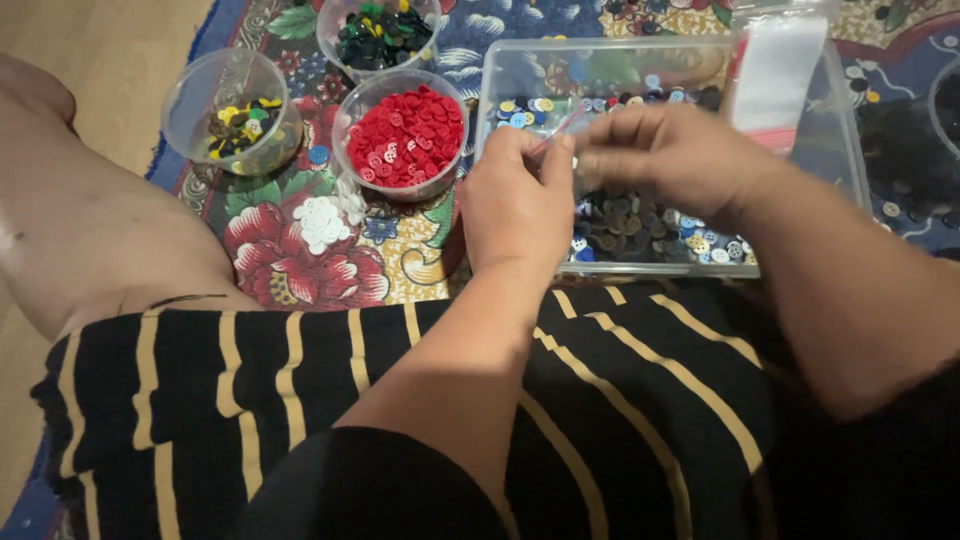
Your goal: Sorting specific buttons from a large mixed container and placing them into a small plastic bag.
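My left hand [515, 205] and my right hand [665, 150] meet over a clear rectangular plastic box [850, 150] that holds several mixed buttons in blue, white, yellow and dark colours. Both hands pinch a small clear plastic bag [560, 128] between fingertips, with the left thumb and forefinger at its left end and the right fingers at its right end. What is inside the bag is too small to tell.
Three round clear tubs stand to the left: one of red buttons [405, 135], one of yellow and dark buttons [235, 110], one of green and dark buttons [380, 30]. White buttons [322, 222] lie piled on the floral cloth [300, 270]. My striped garment covers my lap.
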